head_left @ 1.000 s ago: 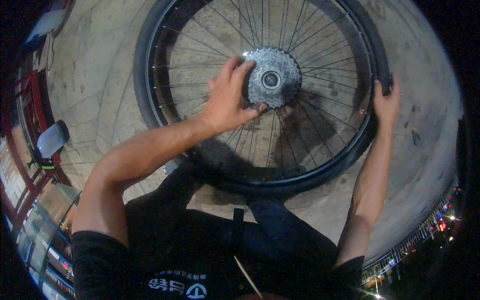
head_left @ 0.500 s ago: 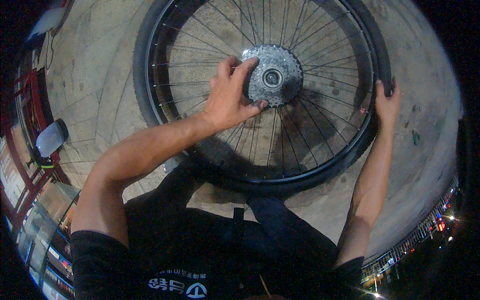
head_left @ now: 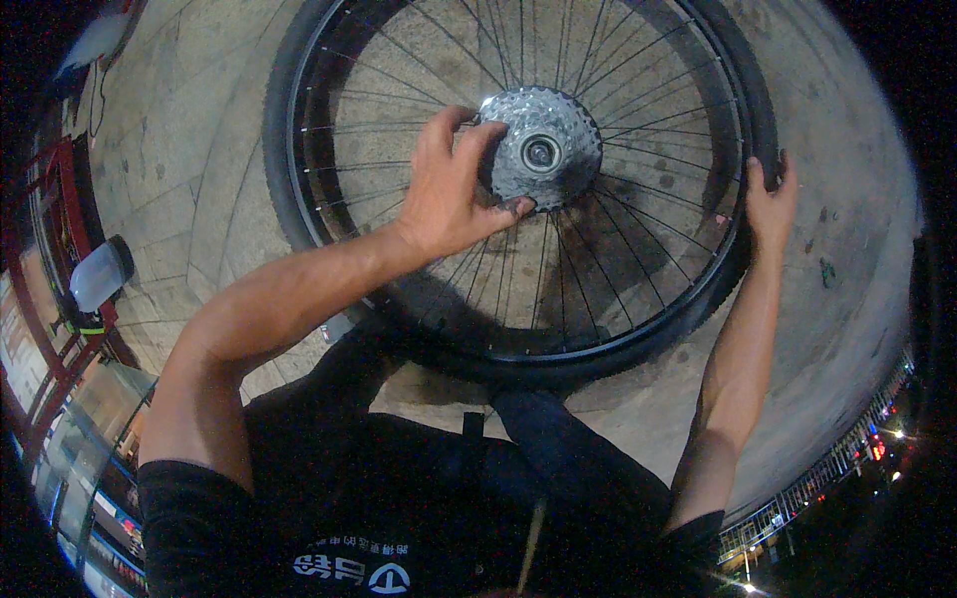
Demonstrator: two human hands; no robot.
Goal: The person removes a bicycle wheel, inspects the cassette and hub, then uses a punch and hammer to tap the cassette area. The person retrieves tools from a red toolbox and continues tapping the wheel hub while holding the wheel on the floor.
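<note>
Two bare hands work on a bicycle wheel (head_left: 518,329) held out in front of the person, its black tyre running round from upper left to the right edge. The left hand (head_left: 449,194) is curled over the silver sprocket cluster (head_left: 543,149) at the hub, fingers wrapped round its left side and the thumb pressed under its lower edge. The right hand (head_left: 770,204) clasps the tyre at the right rim, fingers folded over the rubber; how tightly is hard to tell in the dim light. Spokes fan out all round the hub, leaving only narrow gaps beside the left hand. The wheel's lower arc sits close against the person's dark clothing. Beyond the wheel lies paved stone ground (head_left: 199,149), open on the left and right. A red frame (head_left: 60,249) stands well apart at the far left.
</note>
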